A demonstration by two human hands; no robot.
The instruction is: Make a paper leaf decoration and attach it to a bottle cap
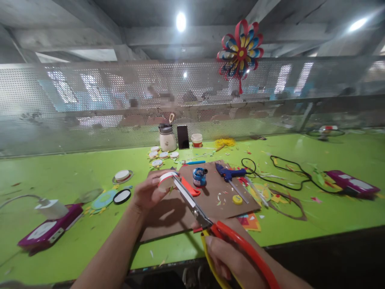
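My left hand (pixel 148 190) pinches a small white ring with a red edge (pixel 167 180), which looks like paper or card. In my right hand (pixel 227 253) is a pair of scissors (pixel 195 206) with one red and one yellow handle. The blades point away to the left, and their tips meet the right side of the ring. Whether they cut into it I cannot tell. Under both hands lies a brown cardboard sheet (pixel 168 224). On it are an orange-handled tool (pixel 191 188), partly behind the blades, and a blue jar (pixel 199 177).
A blue glue gun (pixel 230 172) with a black cord rests at the cardboard's right, near a yellow tape roll (pixel 237 199). Purple power strips (pixel 51 228) lie at both sides. A kettle (pixel 167 138), phone (pixel 183 137) and cup (pixel 196 140) stand at the back before a perforated screen (pixel 126 120).
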